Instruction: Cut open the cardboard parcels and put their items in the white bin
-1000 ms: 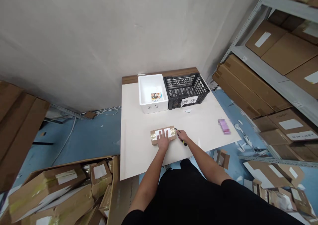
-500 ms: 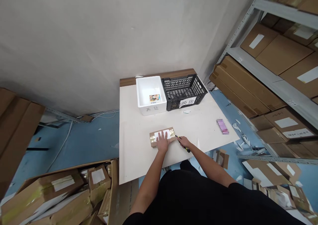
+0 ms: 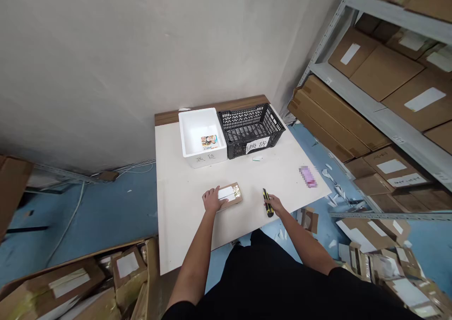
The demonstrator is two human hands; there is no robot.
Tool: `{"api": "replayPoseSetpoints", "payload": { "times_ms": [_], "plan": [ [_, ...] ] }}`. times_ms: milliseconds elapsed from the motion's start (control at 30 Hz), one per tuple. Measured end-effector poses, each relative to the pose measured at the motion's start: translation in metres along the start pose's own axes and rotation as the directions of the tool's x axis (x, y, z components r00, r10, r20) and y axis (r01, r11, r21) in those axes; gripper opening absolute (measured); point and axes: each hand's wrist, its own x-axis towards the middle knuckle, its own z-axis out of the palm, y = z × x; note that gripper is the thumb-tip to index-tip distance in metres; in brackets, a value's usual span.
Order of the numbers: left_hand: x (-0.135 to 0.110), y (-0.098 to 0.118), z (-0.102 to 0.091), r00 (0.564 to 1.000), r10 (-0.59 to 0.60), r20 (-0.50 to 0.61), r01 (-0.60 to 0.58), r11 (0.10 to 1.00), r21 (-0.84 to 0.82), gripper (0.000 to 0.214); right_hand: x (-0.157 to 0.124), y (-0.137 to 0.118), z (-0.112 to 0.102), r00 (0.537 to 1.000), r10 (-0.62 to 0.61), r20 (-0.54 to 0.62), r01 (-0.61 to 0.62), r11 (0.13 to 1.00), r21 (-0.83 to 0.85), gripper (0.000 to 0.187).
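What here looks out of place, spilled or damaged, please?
White scraps litter the floor right of the table, which looks untidy. On the table, the purple thing appears only as coarse pixels, so its condition cannot be told. The box the left hand holds shows no clear damage.

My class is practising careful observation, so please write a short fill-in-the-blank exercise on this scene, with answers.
The left hand touches the small cardboard box, while the cutter is in the ____ hand.
In the picture, the white bin stands to the ____ of the black crate.
The sheet on the crate's front is coloured ____.
Missing words: right; left; white.
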Motion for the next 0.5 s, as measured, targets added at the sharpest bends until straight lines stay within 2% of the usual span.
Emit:
{"api": "replayPoseSetpoints", "payload": {
  "times_ms": [67, 133, 233, 300, 367, 433, 500],
  "plan": [
    [-0.001, 0.012, 0.0, 0.999, -0.032, -0.03, 0.032, 0.999, -0.01, 0.077, 0.016, -0.02, -0.017, 0.996, -0.074, -0.057, 0.071, 0.996, -0.051, 0.052],
    [-0.003, 0.027, 0.002, 0.995, -0.08, -0.051, 0.08, 0.997, -0.017, 0.071, 0.031, -0.036, -0.03, 0.98, -0.11, -0.163, 0.073, 0.973, -0.218, 0.065],
    [-0.007, 0.056, 0.01, 0.989, -0.127, -0.081, 0.127, 0.992, -0.004, 0.07, 0.043, -0.049, -0.029, 0.954, -0.148, -0.261, 0.033, 0.916, -0.399, 0.073],
    [-0.009, 0.08, 0.018, 0.983, -0.15, -0.11, 0.151, 0.988, 0.006, 0.073, 0.042, -0.048, -0.008, 0.964, -0.175, -0.202, 0.072, 0.898, -0.434, 0.068],
    [-0.011, 0.105, 0.027, 0.98, -0.168, -0.107, 0.169, 0.986, 0.001, 0.076, 0.035, -0.044, 0.025, 0.981, -0.195, -0.023, 0.157, 0.849, -0.504, 0.067],
    [-0.011, 0.128, 0.034, 0.98, -0.191, -0.059, 0.19, 0.982, -0.023, 0.075, 0.027, -0.039, 0.058, 0.973, -0.175, 0.149, 0.228, 0.804, -0.549, 0.076],
    [-0.009, 0.144, 0.036, 0.975, -0.221, 0.019, 0.221, 0.973, -0.064, 0.074, 0.021, -0.038, 0.08, 0.96, -0.201, 0.192, 0.278, 0.726, -0.628, 0.084]
  ]
}}
